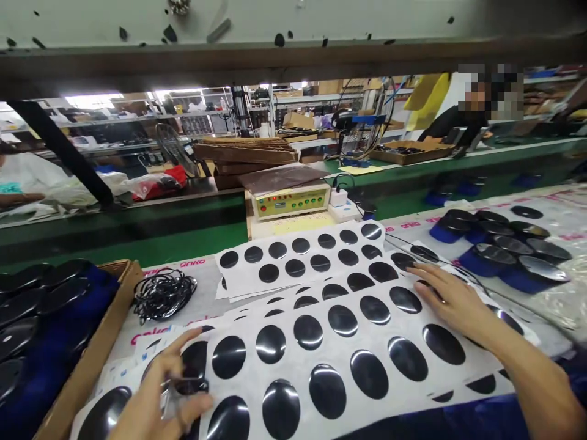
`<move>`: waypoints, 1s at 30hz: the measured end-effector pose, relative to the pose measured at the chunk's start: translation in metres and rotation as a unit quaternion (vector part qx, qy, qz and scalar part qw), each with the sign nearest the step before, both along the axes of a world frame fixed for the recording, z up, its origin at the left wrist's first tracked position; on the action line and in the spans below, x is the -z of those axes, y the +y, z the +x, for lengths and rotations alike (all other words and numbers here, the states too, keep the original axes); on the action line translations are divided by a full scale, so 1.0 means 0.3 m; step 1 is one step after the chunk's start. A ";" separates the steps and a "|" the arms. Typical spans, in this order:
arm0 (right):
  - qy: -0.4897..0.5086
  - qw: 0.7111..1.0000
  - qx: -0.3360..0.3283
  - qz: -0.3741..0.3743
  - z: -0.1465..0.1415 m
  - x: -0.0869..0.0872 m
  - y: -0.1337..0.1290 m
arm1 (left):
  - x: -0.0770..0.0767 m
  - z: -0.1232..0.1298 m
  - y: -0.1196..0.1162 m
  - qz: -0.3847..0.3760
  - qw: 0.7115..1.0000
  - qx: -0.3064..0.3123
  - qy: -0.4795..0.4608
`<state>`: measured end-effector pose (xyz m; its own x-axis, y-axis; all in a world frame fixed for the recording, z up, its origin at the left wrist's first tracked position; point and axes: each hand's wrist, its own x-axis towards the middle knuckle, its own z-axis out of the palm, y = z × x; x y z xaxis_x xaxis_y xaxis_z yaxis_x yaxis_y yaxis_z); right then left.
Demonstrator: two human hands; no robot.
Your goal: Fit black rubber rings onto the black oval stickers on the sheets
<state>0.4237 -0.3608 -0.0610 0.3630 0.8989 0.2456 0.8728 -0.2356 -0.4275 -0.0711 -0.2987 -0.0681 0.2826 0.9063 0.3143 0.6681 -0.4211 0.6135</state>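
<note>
A white sheet (pixel 316 382) bearing rows of glossy black oval stickers lies in front of me, overlapping other sheets of the same kind. My left hand (pixel 158 391) is at the sheet's left end, thumb and index finger apart. Something shiny and metallic, blurred, shows within its curled fingers; I cannot make out its kind. My right hand (pixel 452 299) rests on the far right part of the sheets, palm down with fingers stretched out, holding nothing. Behind lies another sticker sheet (pixel 307 260) with smaller ovals.
At left stands a cardboard box (pixel 98 342) full of black-topped blue pieces. A coil of black cable (pixel 165 295) lies beside it. More blue pieces (pixel 493 260) cluster at right. A control box (pixel 291 201) stands behind the sheets. A person (pixel 458 119) sits across the bench. A shelf edge (pixel 293 58) hangs overhead.
</note>
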 end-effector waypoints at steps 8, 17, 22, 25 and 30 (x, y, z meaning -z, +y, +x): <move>-0.015 0.999 -0.029 0.015 0.153 0.098 0.011 | 0.044 0.183 0.019 -0.007 0.995 0.051 0.089; 0.012 0.997 -0.077 0.014 0.183 0.100 0.051 | -0.029 0.149 0.013 0.168 0.969 0.171 0.056; 0.043 0.997 -0.066 0.020 0.148 0.045 0.084 | -0.165 0.193 0.082 0.254 0.958 0.126 0.043; 0.060 0.995 -0.085 -0.001 0.120 0.001 0.133 | -0.215 0.214 0.158 0.297 0.952 0.071 0.034; 0.044 0.973 -0.217 -0.071 0.017 -0.049 0.178 | -0.219 0.185 0.253 0.330 0.942 0.005 0.064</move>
